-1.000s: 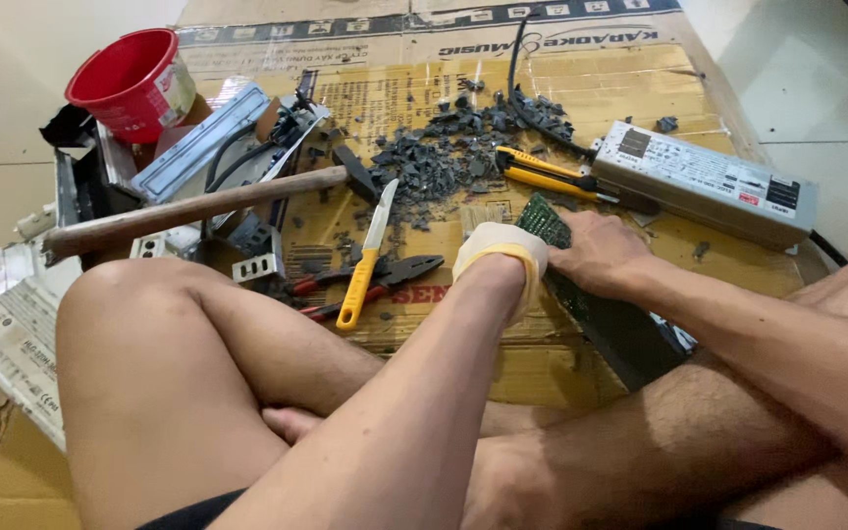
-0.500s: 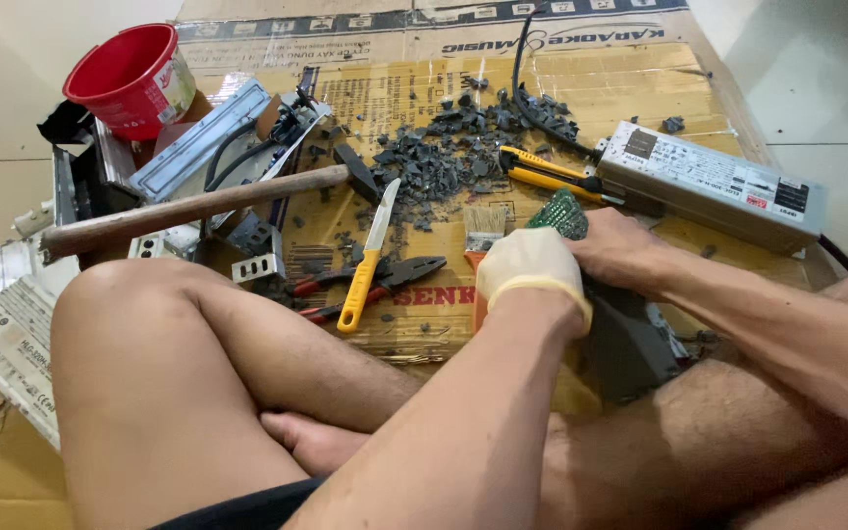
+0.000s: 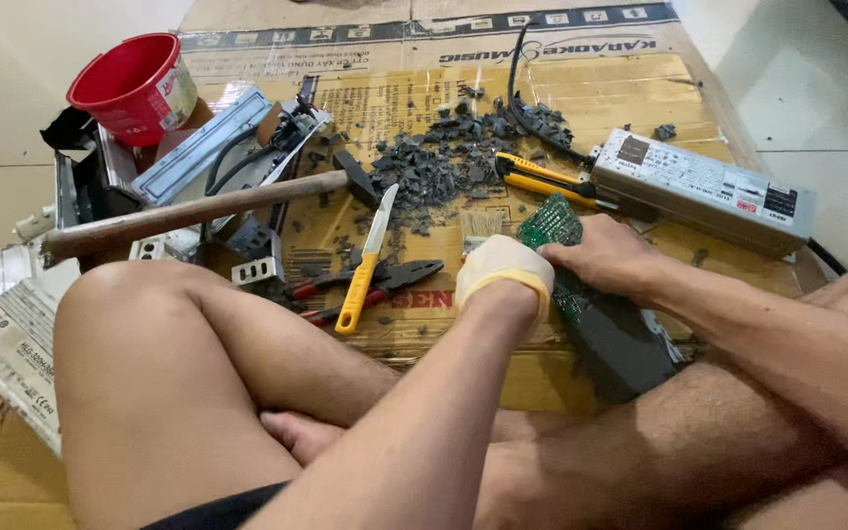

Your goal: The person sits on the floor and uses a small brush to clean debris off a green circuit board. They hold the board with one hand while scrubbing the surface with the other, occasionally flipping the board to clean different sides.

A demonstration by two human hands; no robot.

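The red bucket [image 3: 134, 83] stands at about 10 o'clock on the flattened cardboard [image 3: 591, 93], tilted a little; what is inside it cannot be seen, only its red inner wall. Just below it lie an open grey metal casing [image 3: 210, 147] with black cables in it, and a wooden-handled hammer [image 3: 198, 208] across them.

The green circuit board [image 3: 552, 224] is near the centre, a little toward 3 o'clock. It is perforated, one rounded corner stands up, and its lower part goes into a dark block [image 3: 615, 339] that lies toward 5 o'clock.

The right hand [image 3: 606, 257], bare, lies on the board with fingers bent over its edge and presses it down. The left hand [image 3: 504, 273] wears a pale glove with a yellow cuff and is closed like a fist just beside the board; a brush's [image 3: 481, 225] bristles show above it, but whether it grips the brush I cannot tell.

At 12 o'clock there is a heap of dark fragments [image 3: 434, 167]. At 2 o'clock lies a long grey power supply box [image 3: 704, 191], with yellow-handled cutters [image 3: 542, 182] beside it. A yellow-handled knife [image 3: 367, 260] and red pliers [image 3: 365, 285] lie at 9 o'clock from the hands.
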